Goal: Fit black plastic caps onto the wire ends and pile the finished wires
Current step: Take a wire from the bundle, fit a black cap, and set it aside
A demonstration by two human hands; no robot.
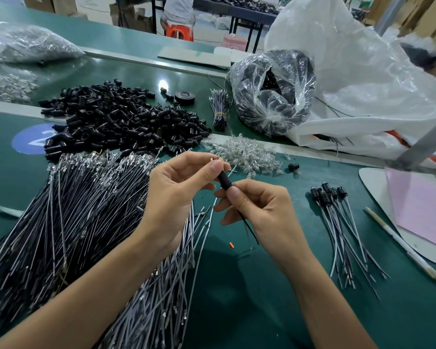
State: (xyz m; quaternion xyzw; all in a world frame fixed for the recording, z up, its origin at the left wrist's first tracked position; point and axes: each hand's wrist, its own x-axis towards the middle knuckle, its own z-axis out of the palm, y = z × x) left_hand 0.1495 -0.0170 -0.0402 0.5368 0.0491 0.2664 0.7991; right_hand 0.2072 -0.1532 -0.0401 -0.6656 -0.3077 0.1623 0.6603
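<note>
your left hand (176, 190) pinches the upper end of a black cap (223, 179) between thumb and fingers (215, 168); your right hand (259, 207) pinches its lower end, the wire (248, 226) trailing below. bare wires (73, 222) heap at left, finished wires (337, 222) lie at right on the surface (237, 298), loose caps (116, 122) beyond. a clear bag (275, 91) holds dark parts.

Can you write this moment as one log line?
step: fitting cap | left hand: pinches black cap top | right hand: pinches its bottom, wire hanging | finished wires: piled at right
</note>
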